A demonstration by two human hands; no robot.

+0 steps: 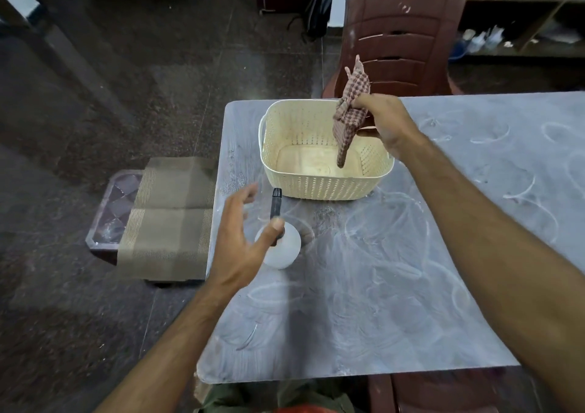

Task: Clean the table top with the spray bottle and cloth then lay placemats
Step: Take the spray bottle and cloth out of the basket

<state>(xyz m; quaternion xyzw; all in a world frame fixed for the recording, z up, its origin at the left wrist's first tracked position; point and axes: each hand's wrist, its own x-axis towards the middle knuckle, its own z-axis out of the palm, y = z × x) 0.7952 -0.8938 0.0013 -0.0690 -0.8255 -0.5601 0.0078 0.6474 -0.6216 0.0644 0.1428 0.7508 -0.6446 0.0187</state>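
- Above the basket [326, 172], which stands toward the far left corner of the table [395, 302], the right hand [384, 124] pinches a checked cloth [349, 112]; one end sticks up past the fingers and the other hangs down into the basket without clearly reaching its floor.
- Just in front of the basket, on the near-left side, stands the spray bottle [281, 245], upright on the table, its black nozzle pointing toward the basket.
- Beside the bottle, the left hand [240, 238] has its fingers spread and grips nothing; the thumb lies over the bottle's neck as seen from above, though whether it touches cannot be told.
- Left of the basket and off the table edge, folded placemats [167, 216] lie on a low stool [110, 210].
- Behind the basket stands a brown plastic chair [399, 39].
- Across the table, right of and in front of the basket, pale curved smears mark the surface.
- Handling, as a judgement: the cloth is soft and light, so a bunched grip suits wiping better than a corner pinch; the bottle looks like smooth, rigid plastic, possibly slippery if wet, and is best taken round the neck below the trigger; the placemats look thin and flexible and would lift best by an edge.
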